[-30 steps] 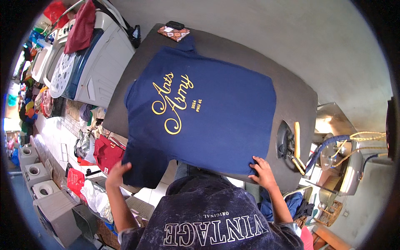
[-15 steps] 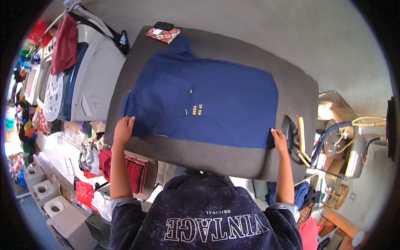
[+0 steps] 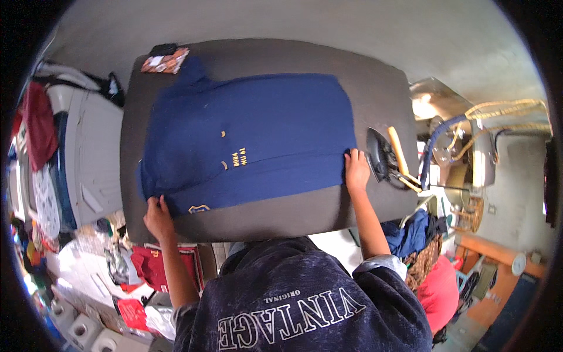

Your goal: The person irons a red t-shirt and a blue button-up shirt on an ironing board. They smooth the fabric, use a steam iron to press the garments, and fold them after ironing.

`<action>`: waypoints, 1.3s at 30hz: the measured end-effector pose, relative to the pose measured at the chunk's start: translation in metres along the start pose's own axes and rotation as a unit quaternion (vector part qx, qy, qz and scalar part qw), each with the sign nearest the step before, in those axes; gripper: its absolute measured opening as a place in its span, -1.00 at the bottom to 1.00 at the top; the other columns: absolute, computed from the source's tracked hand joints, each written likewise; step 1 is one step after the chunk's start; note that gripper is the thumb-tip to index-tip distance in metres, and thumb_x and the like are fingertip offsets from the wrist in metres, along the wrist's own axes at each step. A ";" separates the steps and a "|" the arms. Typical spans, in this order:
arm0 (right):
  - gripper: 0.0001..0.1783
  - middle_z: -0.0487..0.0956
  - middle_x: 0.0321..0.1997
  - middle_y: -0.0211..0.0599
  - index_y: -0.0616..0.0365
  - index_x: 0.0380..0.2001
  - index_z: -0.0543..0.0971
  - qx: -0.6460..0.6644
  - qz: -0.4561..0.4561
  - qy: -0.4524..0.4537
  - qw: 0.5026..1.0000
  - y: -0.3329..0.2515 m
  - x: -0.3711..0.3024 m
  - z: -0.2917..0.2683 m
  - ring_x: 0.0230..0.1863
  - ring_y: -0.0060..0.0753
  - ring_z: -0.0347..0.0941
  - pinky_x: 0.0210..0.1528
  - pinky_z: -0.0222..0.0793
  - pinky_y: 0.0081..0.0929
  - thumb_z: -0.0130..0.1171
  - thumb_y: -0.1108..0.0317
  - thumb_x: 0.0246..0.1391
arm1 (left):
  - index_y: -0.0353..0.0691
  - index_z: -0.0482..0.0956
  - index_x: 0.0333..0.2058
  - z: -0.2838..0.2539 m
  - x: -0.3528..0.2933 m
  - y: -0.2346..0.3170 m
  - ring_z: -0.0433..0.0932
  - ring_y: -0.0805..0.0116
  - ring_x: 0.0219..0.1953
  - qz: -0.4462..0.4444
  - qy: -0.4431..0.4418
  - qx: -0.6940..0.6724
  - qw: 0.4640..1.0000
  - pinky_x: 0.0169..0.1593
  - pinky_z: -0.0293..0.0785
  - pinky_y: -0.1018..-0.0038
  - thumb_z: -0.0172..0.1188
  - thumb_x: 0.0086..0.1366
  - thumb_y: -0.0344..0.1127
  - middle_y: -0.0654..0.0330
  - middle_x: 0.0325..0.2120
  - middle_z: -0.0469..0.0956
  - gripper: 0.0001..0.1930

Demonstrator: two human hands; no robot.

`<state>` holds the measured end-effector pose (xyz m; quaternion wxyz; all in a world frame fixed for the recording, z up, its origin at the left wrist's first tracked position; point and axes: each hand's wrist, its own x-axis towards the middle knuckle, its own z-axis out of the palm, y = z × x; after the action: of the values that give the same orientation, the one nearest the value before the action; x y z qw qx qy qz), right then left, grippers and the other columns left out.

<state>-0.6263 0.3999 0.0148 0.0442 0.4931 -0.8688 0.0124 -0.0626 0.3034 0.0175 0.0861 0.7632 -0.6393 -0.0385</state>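
A dark blue shirt (image 3: pixel 264 123) with yellow print lies spread on a dark padded ironing table (image 3: pixel 299 56). My left hand (image 3: pixel 158 220) pinches the cloth at its near left corner. My right hand (image 3: pixel 357 173) is closed on the right edge, a little above the near corner. Between the two hands a fold line runs across the shirt, and a strip of cloth with part of a yellow emblem (image 3: pixel 199 208) shows on the near side of it. The iron (image 3: pixel 381 155), dark with a pale yellow handle, rests just right of my right hand.
A patterned pouch (image 3: pixel 165 61) with a black item on it sits at the table's far left corner. A cloth-wrapped cord (image 3: pixel 437 141) runs from the right beside the iron. White appliances (image 3: pixel 97 141) stand left; folded red cloth (image 3: pixel 155 267) lies below the table's left side.
My right hand has moved away from me along the shirt's right edge, drawing cloth with it. A fold line and part of an emblem now show. The whole view has shifted.
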 end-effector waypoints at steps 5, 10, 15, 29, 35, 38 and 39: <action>-0.50 0.45 0.10 -0.19 0.04 0.05 0.45 0.100 -0.154 0.091 0.979 -0.024 0.013 -0.030 0.13 -0.11 0.33 0.16 0.22 -0.19 0.06 0.55 -0.04 | -0.15 0.47 -0.12 -0.025 0.009 0.041 0.48 0.18 -0.05 0.096 0.159 0.040 0.982 -0.09 0.32 0.18 0.06 0.35 -0.11 0.21 -0.19 0.55 -0.73; -0.58 0.49 -0.11 -0.29 -0.02 -0.03 0.51 0.143 -0.233 0.015 0.962 -0.039 0.022 -0.017 0.06 -0.14 0.35 0.19 0.18 -0.15 0.13 0.50 -0.03 | -0.13 0.47 -0.08 0.001 0.050 0.057 0.48 0.20 -0.09 0.095 0.093 0.026 0.991 -0.08 0.28 0.24 0.03 0.37 -0.15 0.24 -0.21 0.53 -0.75; -0.76 0.44 -0.29 -0.28 -0.01 -0.22 0.52 0.120 -0.221 0.016 0.968 -0.034 0.024 -0.020 -0.06 -0.15 0.36 0.18 0.15 -0.06 0.19 0.43 -0.03 | -0.13 0.46 -0.06 0.012 0.059 0.050 0.48 0.21 -0.13 0.105 0.123 -0.032 0.986 -0.10 0.26 0.25 0.03 0.37 -0.18 0.27 -0.24 0.53 -0.75; -0.20 0.01 0.47 -0.09 0.11 0.37 0.08 0.105 -0.046 -0.031 0.993 -0.046 -0.029 0.015 0.49 -0.06 -0.15 0.46 -0.37 0.01 0.00 -0.08 0.20 | -0.12 0.13 0.34 0.022 -0.016 0.071 0.06 0.38 0.38 0.251 -0.018 0.037 0.967 0.38 -0.31 0.18 -0.15 0.43 -0.12 0.27 0.34 0.15 -0.45; -0.45 0.42 0.19 0.01 0.23 0.01 0.52 0.147 -0.040 0.082 0.985 0.009 0.024 -0.058 0.21 0.08 0.31 0.22 0.13 0.01 0.22 0.06 0.05 | -0.17 0.23 0.27 -0.005 -0.025 0.029 0.11 0.17 0.35 0.153 0.048 -0.054 0.986 0.36 -0.11 0.16 -0.02 0.39 -0.25 0.12 0.28 0.22 -0.50; -0.32 0.53 -0.03 -0.08 0.21 0.06 0.39 -0.137 0.056 0.160 0.976 0.070 0.054 -0.062 -0.01 0.03 0.44 -0.01 0.29 -0.02 0.10 -0.15 0.11 | -0.23 0.33 0.15 -0.005 -0.041 -0.012 0.35 0.19 0.13 0.002 0.083 -0.189 0.978 0.18 0.22 0.30 0.03 0.35 -0.40 0.07 0.11 0.35 -0.61; -0.35 0.55 -0.10 -0.07 0.18 0.01 0.40 -0.200 0.065 0.146 0.967 0.094 0.063 -0.050 -0.09 0.04 0.47 -0.10 0.34 -0.03 0.07 -0.19 0.12 | -0.24 0.36 0.11 -0.001 -0.044 -0.023 0.43 0.20 0.06 -0.040 0.100 -0.241 0.965 0.12 0.33 0.34 0.05 0.34 -0.45 0.05 0.05 0.40 -0.64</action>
<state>-0.7358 0.3972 0.0722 0.2670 0.4093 -0.8681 -0.0870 -0.0479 0.3507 0.0118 0.3292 0.7446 -0.5685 -0.1183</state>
